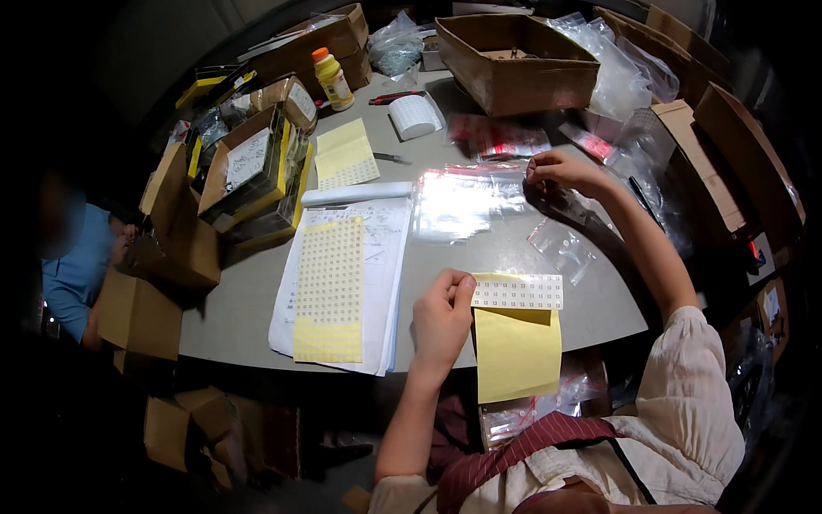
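Note:
My left hand [443, 317] pinches the left edge of a sticker sheet [519, 356], which has a strip of small white printed labels at the top and bare yellow backing below. The sheet hangs over the table's front edge. My right hand [565, 171] is closed in a pinch at the right end of overlapping clear zip bags [462, 201]; whatever sits between its fingertips is too small to make out. Just below that hand lies a separate small clear bag [561, 248]. Left of the bags, another yellow label sheet [330, 291] rests on a stack of written papers [390, 257].
Behind are a yellow bottle with an orange cap [332, 79], a label roll [415, 116], and a large cardboard box [518, 68]. Boxes and trays [248, 167] crowd the left, near a person in blue [73, 257]. A bag-filled open drawer or box [548, 407] lies below the table edge.

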